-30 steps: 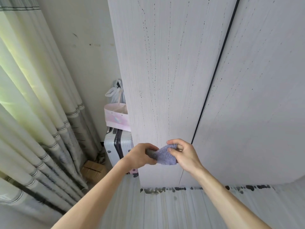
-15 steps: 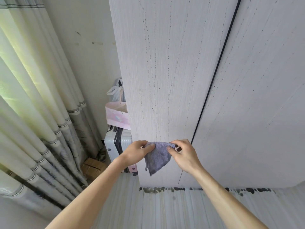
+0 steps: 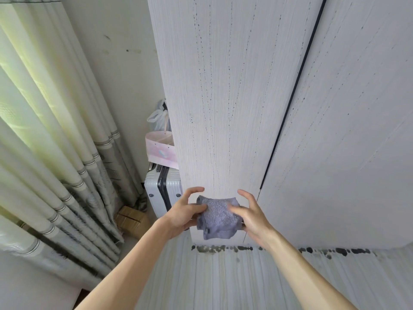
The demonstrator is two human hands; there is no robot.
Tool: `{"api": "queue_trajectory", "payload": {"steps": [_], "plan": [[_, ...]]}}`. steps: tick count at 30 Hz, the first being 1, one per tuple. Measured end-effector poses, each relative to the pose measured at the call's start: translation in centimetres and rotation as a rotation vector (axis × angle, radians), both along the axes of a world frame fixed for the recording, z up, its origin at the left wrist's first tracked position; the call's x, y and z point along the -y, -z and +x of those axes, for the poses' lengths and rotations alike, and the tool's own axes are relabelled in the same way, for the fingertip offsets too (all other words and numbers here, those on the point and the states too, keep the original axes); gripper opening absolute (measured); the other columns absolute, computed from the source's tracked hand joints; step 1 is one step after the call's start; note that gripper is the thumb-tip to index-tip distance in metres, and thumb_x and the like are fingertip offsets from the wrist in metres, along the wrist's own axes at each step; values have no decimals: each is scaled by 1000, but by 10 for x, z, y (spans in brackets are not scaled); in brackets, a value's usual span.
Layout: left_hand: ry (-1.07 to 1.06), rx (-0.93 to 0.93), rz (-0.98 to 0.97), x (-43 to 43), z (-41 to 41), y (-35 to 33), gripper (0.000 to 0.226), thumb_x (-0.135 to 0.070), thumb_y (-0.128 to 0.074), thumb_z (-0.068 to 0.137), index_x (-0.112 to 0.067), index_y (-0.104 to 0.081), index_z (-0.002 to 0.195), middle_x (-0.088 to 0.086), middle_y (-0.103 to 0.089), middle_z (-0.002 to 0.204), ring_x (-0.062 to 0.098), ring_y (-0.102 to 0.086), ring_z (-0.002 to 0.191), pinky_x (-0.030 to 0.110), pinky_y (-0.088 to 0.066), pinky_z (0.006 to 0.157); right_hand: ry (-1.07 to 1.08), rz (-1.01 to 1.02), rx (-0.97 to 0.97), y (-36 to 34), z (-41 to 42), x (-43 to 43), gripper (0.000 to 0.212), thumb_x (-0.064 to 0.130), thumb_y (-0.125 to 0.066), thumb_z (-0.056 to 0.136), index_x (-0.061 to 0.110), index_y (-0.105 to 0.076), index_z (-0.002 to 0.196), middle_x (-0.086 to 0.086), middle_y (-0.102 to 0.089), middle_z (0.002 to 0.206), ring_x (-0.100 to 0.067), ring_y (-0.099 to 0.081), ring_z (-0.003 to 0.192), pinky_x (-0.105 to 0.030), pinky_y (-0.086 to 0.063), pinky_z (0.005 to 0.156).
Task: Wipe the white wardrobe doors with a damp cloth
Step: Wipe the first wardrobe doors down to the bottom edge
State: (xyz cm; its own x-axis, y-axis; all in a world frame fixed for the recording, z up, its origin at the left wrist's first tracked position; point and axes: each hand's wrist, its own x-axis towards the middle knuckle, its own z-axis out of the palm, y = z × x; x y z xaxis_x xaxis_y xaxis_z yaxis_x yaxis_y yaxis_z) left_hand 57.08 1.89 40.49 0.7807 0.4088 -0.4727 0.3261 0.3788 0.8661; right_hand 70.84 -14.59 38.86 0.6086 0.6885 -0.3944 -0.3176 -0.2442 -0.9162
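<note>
Head: left hand (image 3: 181, 214), right hand (image 3: 252, 218) hold cloth (image 3: 218, 217) near bottom of door (image 3: 223, 108).

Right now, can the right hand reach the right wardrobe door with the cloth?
Probably yes. The right hand holds the cloth, with the left hand, low before the left door; the right door starts just past the dark gap beside it, and nothing stands between.

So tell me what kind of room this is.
Probably a bedroom: tall white wood-grain wardrobe doors, pale striped floor-length curtains, and a white hard-shell suitcase stored beside the wardrobe.
</note>
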Motion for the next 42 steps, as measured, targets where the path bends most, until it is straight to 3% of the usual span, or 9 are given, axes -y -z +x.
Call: {"api": "queue_trajectory", "payload": {"steps": [4, 8, 13, 15, 20, 22, 25, 37, 42], "plan": [[94, -32, 104, 1, 0, 8, 31, -8, -74, 89, -18, -67, 118, 10, -65, 106, 22, -67, 90, 30, -55, 76, -272, -96, 304, 5, -2, 8, 67, 8, -82, 76, 38, -55, 129, 1, -63, 124, -17, -64, 112, -29, -51, 97], [417, -258, 713, 5, 8, 13, 59, -18, -83, 75, -27, -58, 127, 2, -59, 116, 16, -61, 103, 26, -52, 87, -367, -292, 687, 4, 1, 3, 49, 22, -79, 78, 33, -63, 123, 10, -59, 121, -11, -56, 114, -20, -41, 89], [323, -299, 1123, 3, 21, 1, 25, -33, -69, 90, -26, -67, 114, 2, -50, 115, 19, -45, 116, 28, -40, 96, -282, -280, 1086, -14, 20, 2, 21, 32, -71, 87, 19, -68, 102, 11, -42, 122, -11, -40, 115, -20, -33, 94], [273, -217, 1103, 0, 27, -15, 15, -30, -69, 91, -25, -69, 105, -2, -61, 112, 19, -54, 111, 29, -44, 91, -309, -255, 1110, -29, 30, 1, 18, 29, -65, 91, 16, -61, 103, 11, -49, 124, -11, -42, 116, -21, -35, 93], [123, -58, 1032, -4, 41, -68, 24, -24, -67, 91, -47, -62, 94, -15, -72, 86, 1, -64, 82, 28, -54, 74, -367, -153, 1107, -72, 44, -5, 21, 22, -50, 99, 30, -45, 117, 9, -55, 74, -9, -49, 64, -25, -39, 61], [68, -10, 1055, -6, 49, -93, 27, -21, -67, 91, -46, -61, 96, -10, -73, 86, 2, -65, 80, 25, -53, 73, -397, -119, 1141, -96, 49, -15, 39, 23, -51, 96, 39, -40, 131, 10, -59, 83, -10, -54, 72, -26, -43, 67], [-37, 57, 1096, -17, 57, -140, 24, -21, -71, 89, -38, -63, 104, -10, -73, 87, -1, -66, 80, 22, -53, 76, -370, -66, 1212, -143, 56, -38, 36, 43, -57, 92, 42, -45, 126, 15, -64, 108, -12, -59, 95, -32, -49, 81], [-182, 316, 1344, -93, 54, -343, 25, -21, -82, 82, -38, -68, 94, -19, -74, 89, -1, -69, 78, 10, -47, 68, -134, 186, 1551, -330, 75, -125, 24, 22, -50, 97, 39, -49, 113, 19, -52, 111, -13, -57, 97, -40, -50, 82], [-216, 449, 1484, -131, 59, -418, 20, -20, -76, 86, -36, -70, 97, -18, -74, 91, -6, -67, 81, 7, -46, 69, -44, 305, 1661, -403, 66, -161, 23, 40, -53, 98, 42, -46, 120, 22, -58, 113, -8, -56, 96, -36, -50, 81]]}}
